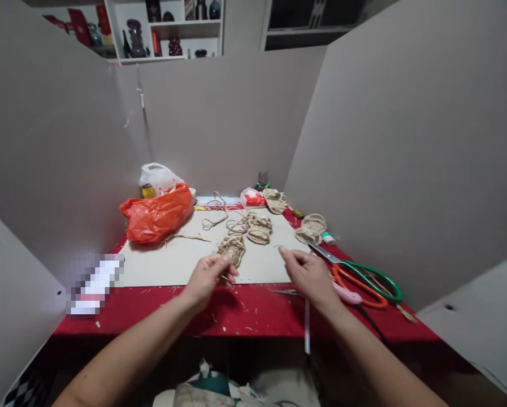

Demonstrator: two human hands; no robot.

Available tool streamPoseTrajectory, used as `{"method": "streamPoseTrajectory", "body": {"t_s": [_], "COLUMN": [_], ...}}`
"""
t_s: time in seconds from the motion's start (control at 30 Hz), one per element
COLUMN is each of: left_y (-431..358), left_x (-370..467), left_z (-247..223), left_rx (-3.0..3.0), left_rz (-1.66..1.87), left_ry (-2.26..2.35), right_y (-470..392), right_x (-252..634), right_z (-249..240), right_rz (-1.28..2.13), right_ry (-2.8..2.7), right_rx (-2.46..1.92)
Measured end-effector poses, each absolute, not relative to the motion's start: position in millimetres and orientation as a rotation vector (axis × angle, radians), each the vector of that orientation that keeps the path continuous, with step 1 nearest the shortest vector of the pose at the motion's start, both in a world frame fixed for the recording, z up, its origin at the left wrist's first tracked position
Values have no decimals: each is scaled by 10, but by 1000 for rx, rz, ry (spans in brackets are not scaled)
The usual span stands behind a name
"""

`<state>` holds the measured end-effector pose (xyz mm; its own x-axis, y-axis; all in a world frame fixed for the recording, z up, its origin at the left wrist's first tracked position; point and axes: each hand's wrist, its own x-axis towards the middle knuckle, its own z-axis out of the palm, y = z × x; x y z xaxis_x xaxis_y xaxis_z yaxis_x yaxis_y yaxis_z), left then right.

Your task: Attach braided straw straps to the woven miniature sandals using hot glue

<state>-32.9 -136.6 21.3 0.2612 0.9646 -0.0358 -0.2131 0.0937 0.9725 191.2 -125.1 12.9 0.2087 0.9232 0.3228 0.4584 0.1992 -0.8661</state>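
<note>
My left hand (211,275) is closed at the near edge of a pale board (151,268), its fingers pinched on a small woven straw piece (233,250). To the right, my right hand (308,271) has its thumb and index finger pressed together above the board; whatever is between them is too small to make out. Beyond the hands lie small woven straw pieces (259,235) and loose twisted cord (215,217). Scissors with green and orange handles (363,277) rest right of my right hand, beside a pink-handled tool (347,294).
An orange plastic bag (157,215) and a white bag (160,176) stand at the back left. More woven straw pieces (311,227) lie on the right of the red cloth (245,316). Grey panels (219,118) enclose the table on three sides.
</note>
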Motion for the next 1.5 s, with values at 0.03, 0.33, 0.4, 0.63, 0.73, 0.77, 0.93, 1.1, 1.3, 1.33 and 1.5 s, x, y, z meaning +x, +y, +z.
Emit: {"method": "streamPoseTrajectory", "body": {"t_s": [0.03,0.33,0.4,0.63,0.73,0.77,0.93,1.1,1.3,1.33,1.5], "left_y": [-1227,-553,-520,-611,-713,-746,-857,-884,-923,-931,-950], "left_x": [-378,-464,-389,-256,-259,-261,-323,-417,-395,-390,-385], "left_z": [206,0,-45,24,90,108,180,208,205,210,228], "left_rx": [1121,1111,1093,956,900,882,806,752,767,773,794], "left_rz": [1101,1140,1137,1209,1107,1061,989,1030,967,958,935], "left_ry": [931,1211,1204,1047,874,828,707,631,682,690,706], "right_y": [-1238,-833,-732,-727,-863,-912,-1118,-1173,-1104,-1081,-900], "right_x": [1856,1264,1183,1103,1071,1053,1058,1369,1614,1622,1611], "right_z": [137,-26,-51,36,60,66,82,106,402,460,627], "right_rz": [646,1333,1384,1412,1452,1468,1477,1092,567,524,309], "right_ry": [-1379,-979,-940,-891,-934,-962,-1171,-1330,-1469,-1529,-1816], "right_rx": [-1414,-1457,-1431,-1108,-974,-930,-854,-988,-974,-939,-784]}}
